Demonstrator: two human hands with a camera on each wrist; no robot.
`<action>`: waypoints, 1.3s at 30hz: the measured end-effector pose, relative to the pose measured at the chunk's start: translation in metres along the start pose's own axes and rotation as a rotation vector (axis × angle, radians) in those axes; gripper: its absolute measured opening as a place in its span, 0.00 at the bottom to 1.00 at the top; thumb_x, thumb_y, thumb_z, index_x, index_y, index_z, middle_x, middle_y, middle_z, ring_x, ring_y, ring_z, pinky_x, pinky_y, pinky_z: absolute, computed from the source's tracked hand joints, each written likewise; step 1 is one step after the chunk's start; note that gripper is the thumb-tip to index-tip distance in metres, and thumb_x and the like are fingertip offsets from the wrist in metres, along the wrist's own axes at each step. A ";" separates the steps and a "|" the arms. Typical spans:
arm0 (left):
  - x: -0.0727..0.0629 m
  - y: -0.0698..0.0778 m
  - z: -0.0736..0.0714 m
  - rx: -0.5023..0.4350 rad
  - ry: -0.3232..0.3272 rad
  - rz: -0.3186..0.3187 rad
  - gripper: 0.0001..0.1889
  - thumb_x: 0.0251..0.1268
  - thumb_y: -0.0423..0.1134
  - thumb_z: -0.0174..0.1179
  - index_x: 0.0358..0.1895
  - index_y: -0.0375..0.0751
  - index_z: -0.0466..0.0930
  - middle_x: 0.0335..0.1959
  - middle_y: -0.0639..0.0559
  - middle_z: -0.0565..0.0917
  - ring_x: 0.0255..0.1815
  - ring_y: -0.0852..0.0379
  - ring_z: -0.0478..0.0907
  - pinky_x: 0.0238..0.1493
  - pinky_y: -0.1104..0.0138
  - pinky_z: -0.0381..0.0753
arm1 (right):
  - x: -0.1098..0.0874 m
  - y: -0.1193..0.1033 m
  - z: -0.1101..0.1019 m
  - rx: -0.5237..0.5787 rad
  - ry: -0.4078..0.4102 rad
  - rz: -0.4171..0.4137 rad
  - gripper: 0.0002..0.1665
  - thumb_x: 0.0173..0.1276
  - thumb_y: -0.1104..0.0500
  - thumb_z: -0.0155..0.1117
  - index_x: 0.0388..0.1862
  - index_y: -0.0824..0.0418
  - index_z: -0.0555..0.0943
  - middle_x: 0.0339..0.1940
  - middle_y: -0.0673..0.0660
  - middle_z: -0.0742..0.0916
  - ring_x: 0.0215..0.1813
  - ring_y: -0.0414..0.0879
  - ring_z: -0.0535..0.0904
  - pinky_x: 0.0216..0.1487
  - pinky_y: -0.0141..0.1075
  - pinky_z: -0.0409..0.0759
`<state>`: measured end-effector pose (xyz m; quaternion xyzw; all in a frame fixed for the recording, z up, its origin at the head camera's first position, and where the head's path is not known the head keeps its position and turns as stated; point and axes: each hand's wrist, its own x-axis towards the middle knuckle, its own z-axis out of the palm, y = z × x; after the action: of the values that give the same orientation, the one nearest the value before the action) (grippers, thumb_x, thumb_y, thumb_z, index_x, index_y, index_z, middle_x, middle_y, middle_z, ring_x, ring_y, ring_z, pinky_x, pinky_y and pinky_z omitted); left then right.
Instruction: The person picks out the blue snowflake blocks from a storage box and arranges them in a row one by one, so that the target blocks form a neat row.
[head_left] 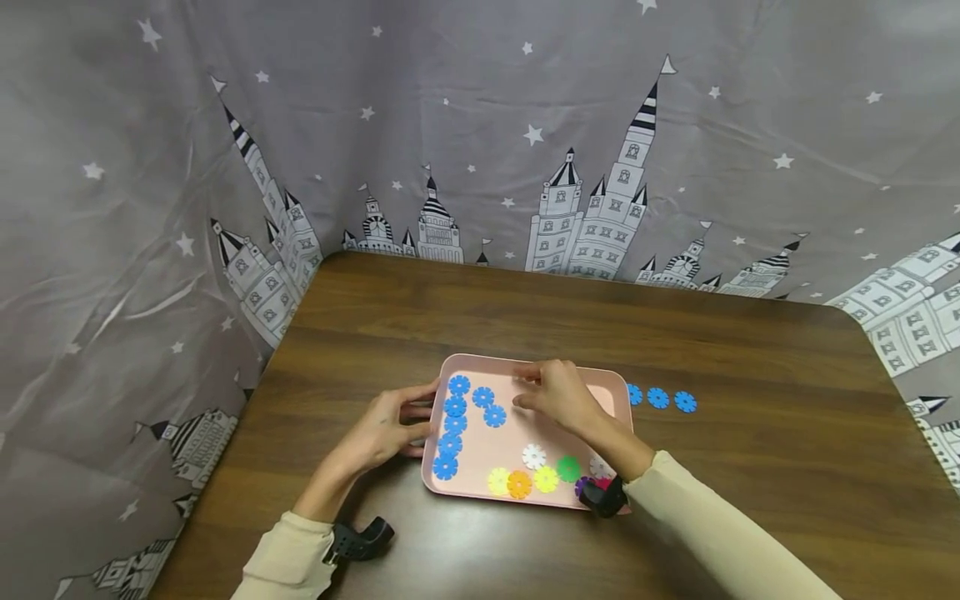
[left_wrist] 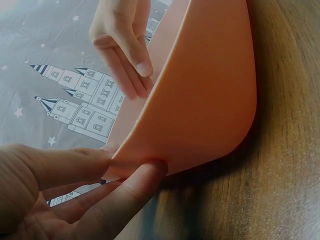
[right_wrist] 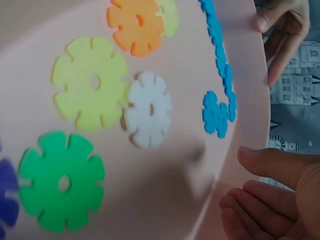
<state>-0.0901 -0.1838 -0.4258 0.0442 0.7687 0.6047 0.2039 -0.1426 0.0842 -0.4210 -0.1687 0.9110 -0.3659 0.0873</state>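
Observation:
A pink tray point(head_left: 480, 454) lies on the table with flat, notched plastic flower discs inside. Blue discs point(head_left: 455, 423) form a column along its left wall, and two more blue discs point(head_left: 483, 397) lie just right of that column. My left hand point(head_left: 386, 433) touches the outside of the tray's left wall with extended fingers and thumb. Over the tray's far middle hovers my right hand point(head_left: 566, 396), loosely bent and holding nothing. Near the front wall are a white disc point(right_wrist: 149, 110), a green disc point(right_wrist: 62, 182), an orange disc point(head_left: 519, 484) and yellow discs point(right_wrist: 91, 82).
Three blue discs point(head_left: 657, 397) lie in a row on the wooden table point(head_left: 750, 467), right of the tray. My right forearm and its black wrist camera point(head_left: 602, 497) partly cover a purple disc point(right_wrist: 7, 192) and others in the near right corner. A grey castle-print curtain point(head_left: 465, 108) hangs behind the table.

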 end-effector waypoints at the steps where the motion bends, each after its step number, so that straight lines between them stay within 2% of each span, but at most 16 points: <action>1: 0.000 0.000 0.001 0.001 0.000 0.000 0.32 0.64 0.19 0.57 0.72 0.30 0.62 0.61 0.27 0.73 0.55 0.36 0.78 0.31 0.56 0.89 | 0.001 0.000 0.002 -0.001 0.000 -0.011 0.23 0.55 0.65 0.76 0.51 0.68 0.85 0.46 0.64 0.88 0.48 0.56 0.84 0.45 0.45 0.85; 6: 0.002 -0.002 0.002 -0.029 -0.015 -0.001 0.32 0.64 0.18 0.56 0.72 0.28 0.60 0.60 0.25 0.74 0.55 0.36 0.78 0.33 0.56 0.89 | 0.004 -0.002 0.011 0.003 -0.022 -0.041 0.24 0.53 0.66 0.77 0.51 0.71 0.84 0.47 0.63 0.88 0.50 0.54 0.85 0.49 0.44 0.85; 13: 0.003 -0.002 0.003 -0.042 -0.018 -0.003 0.32 0.63 0.17 0.55 0.72 0.28 0.60 0.59 0.24 0.74 0.54 0.36 0.78 0.33 0.55 0.89 | 0.007 -0.008 0.022 0.005 -0.060 -0.033 0.24 0.54 0.66 0.77 0.51 0.71 0.84 0.48 0.62 0.88 0.53 0.52 0.83 0.54 0.43 0.83; 18: 0.003 -0.002 0.004 -0.046 -0.021 -0.002 0.32 0.63 0.18 0.55 0.72 0.28 0.60 0.57 0.23 0.75 0.54 0.35 0.78 0.33 0.55 0.89 | 0.009 -0.012 0.026 0.003 -0.077 -0.034 0.23 0.55 0.66 0.77 0.51 0.70 0.84 0.47 0.61 0.88 0.50 0.50 0.84 0.54 0.43 0.83; 22: 0.003 -0.001 0.003 -0.036 -0.019 0.000 0.32 0.64 0.18 0.56 0.72 0.28 0.61 0.57 0.23 0.75 0.54 0.35 0.78 0.33 0.56 0.89 | 0.012 -0.015 0.030 -0.027 -0.080 -0.062 0.22 0.54 0.66 0.77 0.49 0.70 0.85 0.45 0.60 0.89 0.40 0.47 0.81 0.44 0.38 0.83; 25: 0.002 -0.001 0.002 -0.033 -0.020 0.001 0.32 0.64 0.19 0.56 0.72 0.28 0.61 0.57 0.24 0.75 0.54 0.36 0.78 0.33 0.56 0.89 | 0.013 -0.017 0.034 -0.057 -0.075 -0.083 0.21 0.54 0.66 0.77 0.48 0.69 0.86 0.43 0.60 0.89 0.34 0.45 0.76 0.34 0.33 0.77; 27: 0.002 -0.001 0.001 -0.034 -0.021 0.003 0.32 0.64 0.19 0.56 0.72 0.28 0.61 0.58 0.24 0.75 0.54 0.35 0.78 0.33 0.56 0.89 | 0.014 -0.018 0.036 -0.074 -0.074 -0.088 0.21 0.54 0.66 0.77 0.48 0.69 0.86 0.41 0.60 0.89 0.32 0.44 0.75 0.31 0.30 0.75; 30: 0.002 -0.001 0.001 -0.038 -0.022 0.002 0.32 0.64 0.19 0.56 0.72 0.28 0.61 0.58 0.24 0.75 0.55 0.35 0.78 0.33 0.56 0.89 | 0.015 -0.020 0.037 -0.095 -0.075 -0.089 0.22 0.54 0.64 0.78 0.48 0.69 0.85 0.41 0.61 0.89 0.32 0.43 0.75 0.32 0.31 0.78; 36: 0.001 -0.002 -0.001 -0.044 -0.019 0.002 0.32 0.64 0.18 0.55 0.72 0.27 0.60 0.58 0.23 0.74 0.55 0.34 0.78 0.34 0.56 0.89 | 0.017 -0.024 0.039 -0.154 -0.078 -0.104 0.23 0.54 0.62 0.79 0.49 0.68 0.86 0.44 0.60 0.89 0.37 0.44 0.78 0.47 0.38 0.84; 39: 0.000 -0.002 -0.002 -0.047 -0.019 0.004 0.32 0.64 0.18 0.55 0.72 0.27 0.60 0.58 0.23 0.74 0.55 0.34 0.77 0.34 0.55 0.88 | 0.018 -0.025 0.041 -0.183 -0.074 -0.120 0.23 0.53 0.60 0.80 0.48 0.67 0.86 0.43 0.59 0.89 0.37 0.45 0.80 0.48 0.39 0.84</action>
<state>-0.0902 -0.1858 -0.4277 0.0466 0.7523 0.6223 0.2111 -0.1418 0.0345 -0.4333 -0.2438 0.9250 -0.2795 0.0828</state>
